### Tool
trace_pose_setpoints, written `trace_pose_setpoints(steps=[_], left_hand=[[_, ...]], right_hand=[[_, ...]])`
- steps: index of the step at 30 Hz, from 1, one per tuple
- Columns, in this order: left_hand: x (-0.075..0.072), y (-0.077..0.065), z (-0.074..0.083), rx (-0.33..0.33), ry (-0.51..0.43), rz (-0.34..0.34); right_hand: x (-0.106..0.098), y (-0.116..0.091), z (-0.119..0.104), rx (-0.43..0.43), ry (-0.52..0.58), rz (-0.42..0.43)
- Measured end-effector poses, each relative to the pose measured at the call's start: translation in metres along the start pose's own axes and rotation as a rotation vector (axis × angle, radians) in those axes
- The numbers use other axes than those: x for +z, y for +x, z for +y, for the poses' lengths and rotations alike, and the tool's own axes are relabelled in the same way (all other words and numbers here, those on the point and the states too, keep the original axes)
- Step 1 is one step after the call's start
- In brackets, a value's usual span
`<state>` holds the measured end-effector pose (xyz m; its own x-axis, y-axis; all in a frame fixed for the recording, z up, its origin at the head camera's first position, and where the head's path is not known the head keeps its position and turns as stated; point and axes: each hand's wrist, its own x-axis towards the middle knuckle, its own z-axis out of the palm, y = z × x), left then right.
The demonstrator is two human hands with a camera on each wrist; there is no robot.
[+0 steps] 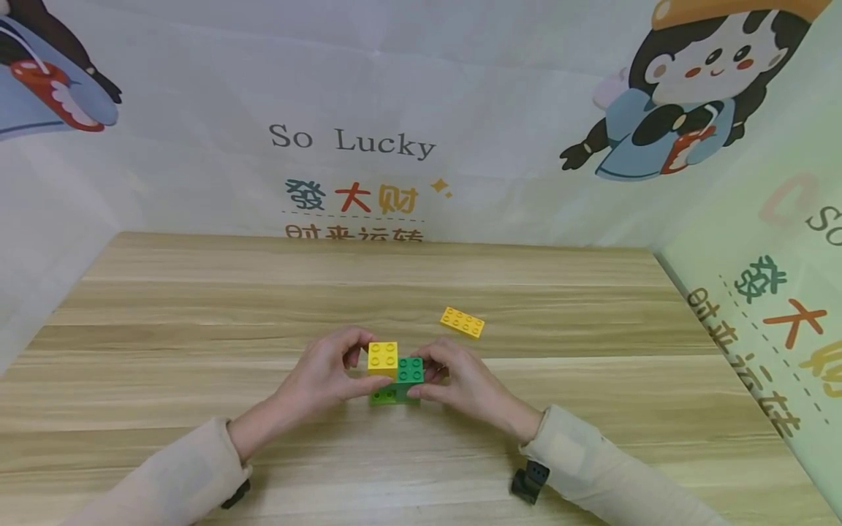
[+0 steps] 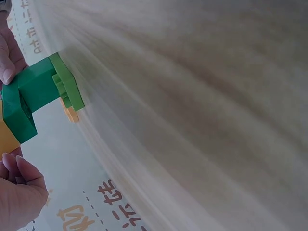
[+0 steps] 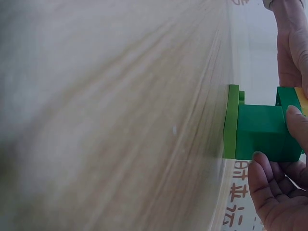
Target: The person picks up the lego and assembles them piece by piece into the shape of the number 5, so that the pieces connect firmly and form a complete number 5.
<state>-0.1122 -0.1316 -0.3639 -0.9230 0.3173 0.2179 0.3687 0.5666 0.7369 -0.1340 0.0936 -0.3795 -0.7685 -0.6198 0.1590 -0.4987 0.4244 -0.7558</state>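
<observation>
A small stack of toy building bricks stands between the hands. At its bottom lies a light green plate (image 3: 231, 122) with studs, flat on the table. On one end of the plate sits a dark green brick (image 3: 260, 132). Another dark green brick (image 1: 411, 370) lies across it and overhangs to the left. The yellow brick (image 1: 383, 356) tops that overhanging end. My left hand (image 1: 325, 367) pinches the yellow brick between thumb and fingers. From the other side, my right hand (image 1: 460, 376) holds the dark green bricks, thumb in front and fingers behind.
A flat yellow eight-stud plate (image 1: 463, 322) lies on the wooden table (image 1: 197, 307) just behind the right hand. Printed cloth walls (image 1: 368, 73) stand at the table's back and sides. A black strap device (image 1: 530, 482) is on the right wrist.
</observation>
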Motion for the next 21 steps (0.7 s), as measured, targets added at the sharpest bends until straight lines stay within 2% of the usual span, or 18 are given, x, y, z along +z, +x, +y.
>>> trace_pose_setpoints(steps=[13,18,21], left_hand=[[-0.004,0.005,0.004,0.007,0.047,-0.036],[-0.004,0.004,0.003,0.013,0.037,-0.028],[-0.003,0.004,0.002,0.013,0.035,-0.019]], right_hand=[[-0.001,0.001,0.001,-0.005,0.005,-0.006],[-0.006,0.001,0.003,0.06,0.065,-0.009],[-0.015,0.001,0.008,0.082,0.071,0.025]])
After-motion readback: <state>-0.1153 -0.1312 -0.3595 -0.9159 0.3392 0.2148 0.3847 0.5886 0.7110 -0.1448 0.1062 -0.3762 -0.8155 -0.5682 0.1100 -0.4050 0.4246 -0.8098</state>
